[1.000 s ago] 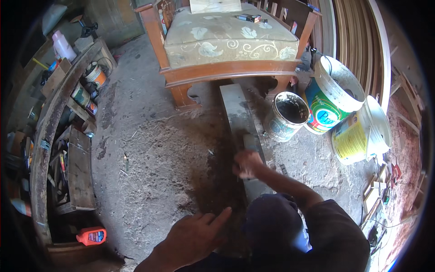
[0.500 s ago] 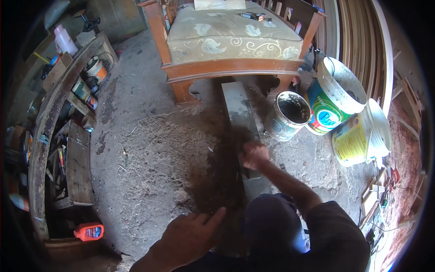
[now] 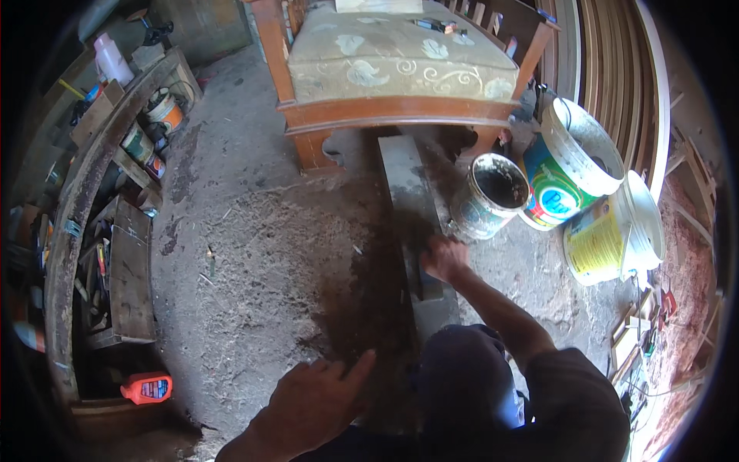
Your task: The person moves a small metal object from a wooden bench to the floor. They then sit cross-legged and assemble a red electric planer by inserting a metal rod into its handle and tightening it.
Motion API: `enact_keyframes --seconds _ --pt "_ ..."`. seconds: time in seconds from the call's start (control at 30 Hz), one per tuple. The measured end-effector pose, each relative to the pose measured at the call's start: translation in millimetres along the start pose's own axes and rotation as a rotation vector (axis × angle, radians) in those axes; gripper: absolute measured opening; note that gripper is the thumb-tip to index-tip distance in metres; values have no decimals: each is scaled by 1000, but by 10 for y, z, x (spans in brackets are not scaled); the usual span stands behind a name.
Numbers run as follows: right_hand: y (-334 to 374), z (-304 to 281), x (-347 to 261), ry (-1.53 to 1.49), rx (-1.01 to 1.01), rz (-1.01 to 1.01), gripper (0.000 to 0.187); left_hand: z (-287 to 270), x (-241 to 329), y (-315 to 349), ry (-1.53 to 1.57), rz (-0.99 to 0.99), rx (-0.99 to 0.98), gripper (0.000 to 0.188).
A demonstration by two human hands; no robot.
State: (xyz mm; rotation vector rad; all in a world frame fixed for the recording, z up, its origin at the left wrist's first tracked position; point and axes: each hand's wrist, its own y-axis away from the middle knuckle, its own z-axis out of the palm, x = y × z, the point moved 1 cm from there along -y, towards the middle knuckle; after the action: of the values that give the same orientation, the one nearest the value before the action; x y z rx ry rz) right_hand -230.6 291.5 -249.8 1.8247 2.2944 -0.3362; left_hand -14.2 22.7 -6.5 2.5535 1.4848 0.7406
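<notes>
My right hand (image 3: 445, 259) is closed over a long grey board (image 3: 402, 165), partly wet and dark, that runs from under the wooden seat toward me. Whatever the fingers grip is hidden; a narrow dark shape shows just below them on the board. At the lower middle, my left hand (image 3: 319, 404) hovers or rests near my legs, its index finger stretched out and no object visible in it. Wet dark floor (image 3: 350, 304) lies between the left hand and the board.
A carved wooden seat frame (image 3: 396, 114) with a floral cushion (image 3: 400, 69) stands ahead. Right of the board are a paint-stained bucket (image 3: 479, 215), a green-labelled bucket (image 3: 558, 185) and a yellow-labelled bucket (image 3: 596, 246). A cluttered wooden bench (image 3: 73, 231) and a red bottle (image 3: 146, 388) line the left.
My right hand has shifted slightly right and a little up along the board. The left hand has barely moved; the view has tilted slightly.
</notes>
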Motion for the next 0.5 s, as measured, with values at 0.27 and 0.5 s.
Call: enact_keyframes --seconds 0.27,0.5 --pt "-1 -28 -51 53 -25 5 36 12 10 -21 -10 -56 -85 66" --pt "56 72 12 43 58 -53 25 -13 8 -22 17 4 81 70"
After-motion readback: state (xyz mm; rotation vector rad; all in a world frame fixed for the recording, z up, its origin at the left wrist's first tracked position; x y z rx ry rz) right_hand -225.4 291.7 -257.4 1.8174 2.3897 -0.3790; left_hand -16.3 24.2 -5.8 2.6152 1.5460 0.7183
